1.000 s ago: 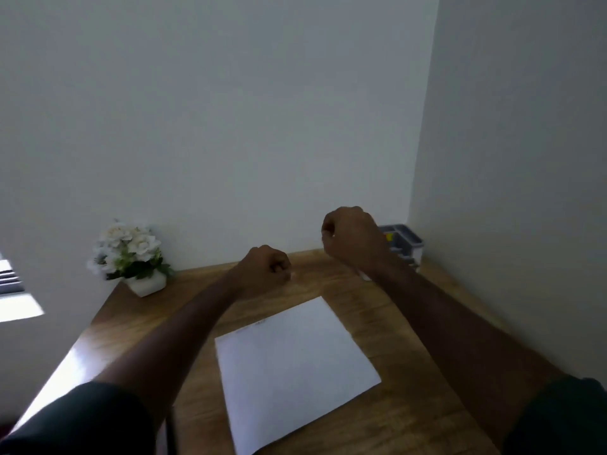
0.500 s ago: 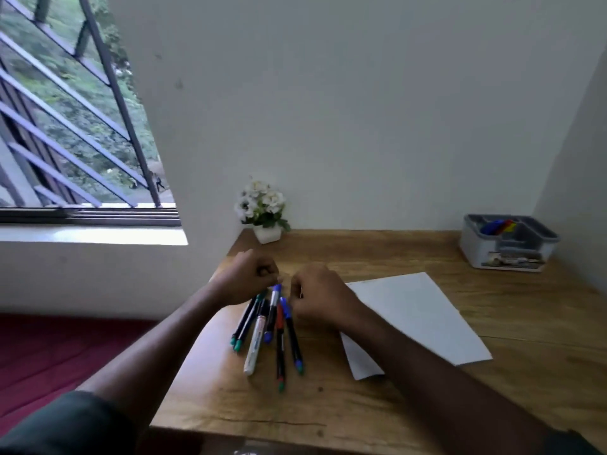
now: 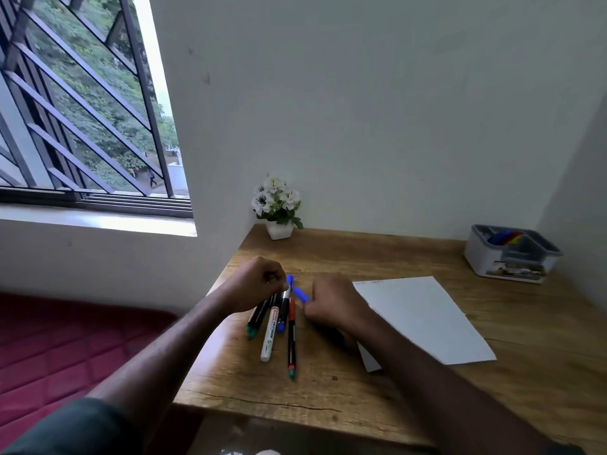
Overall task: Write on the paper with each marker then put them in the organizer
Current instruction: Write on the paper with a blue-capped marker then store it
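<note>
Several markers (image 3: 272,326) lie in a bunch near the desk's left edge, among them a white one (image 3: 269,333) and a red-and-black one (image 3: 291,343). My left hand (image 3: 258,284) is curled into a fist over the far ends of the bunch. Just right of it, my right hand (image 3: 331,305) is closed around a blue marker (image 3: 301,295), whose blue end sticks out toward the left hand. The white paper (image 3: 423,320) lies to the right, partly under my right forearm. The grey-white organizer (image 3: 507,262) stands at the back right corner with coloured items inside.
A small white pot of white flowers (image 3: 278,205) sits at the desk's back left corner. Walls close the desk in behind and on the right. The wooden desk (image 3: 328,382) drops off left toward a red floor mat (image 3: 65,349); a barred window is at the upper left.
The view swung left from the paper to the marker bunch, and both hands came down to it. In the last half second my right hand lifted a blue marker out of the bunch.
</note>
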Demonstrator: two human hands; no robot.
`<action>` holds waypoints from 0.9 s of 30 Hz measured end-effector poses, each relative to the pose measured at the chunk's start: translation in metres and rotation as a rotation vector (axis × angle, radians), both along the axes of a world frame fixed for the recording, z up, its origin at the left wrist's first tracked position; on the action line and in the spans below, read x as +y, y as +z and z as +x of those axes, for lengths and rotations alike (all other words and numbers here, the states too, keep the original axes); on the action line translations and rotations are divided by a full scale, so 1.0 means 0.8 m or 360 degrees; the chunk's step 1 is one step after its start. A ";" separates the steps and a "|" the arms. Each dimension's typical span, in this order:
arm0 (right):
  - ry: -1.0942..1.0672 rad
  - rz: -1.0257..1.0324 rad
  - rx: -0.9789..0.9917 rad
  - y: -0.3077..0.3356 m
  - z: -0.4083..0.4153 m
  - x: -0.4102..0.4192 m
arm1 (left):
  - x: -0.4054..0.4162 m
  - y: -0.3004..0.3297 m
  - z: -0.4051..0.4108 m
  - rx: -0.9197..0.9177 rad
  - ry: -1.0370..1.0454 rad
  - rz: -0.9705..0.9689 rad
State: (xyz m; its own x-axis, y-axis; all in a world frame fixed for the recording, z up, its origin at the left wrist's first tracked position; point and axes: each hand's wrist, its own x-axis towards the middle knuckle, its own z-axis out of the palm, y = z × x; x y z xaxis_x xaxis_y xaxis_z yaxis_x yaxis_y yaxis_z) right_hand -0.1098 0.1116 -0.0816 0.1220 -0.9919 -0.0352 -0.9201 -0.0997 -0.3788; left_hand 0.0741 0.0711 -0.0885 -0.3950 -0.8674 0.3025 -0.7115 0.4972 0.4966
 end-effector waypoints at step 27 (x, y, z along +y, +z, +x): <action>0.0022 -0.0736 -0.0048 -0.017 -0.187 -0.029 | -0.081 0.010 -0.150 0.0223 -0.0558 0.0071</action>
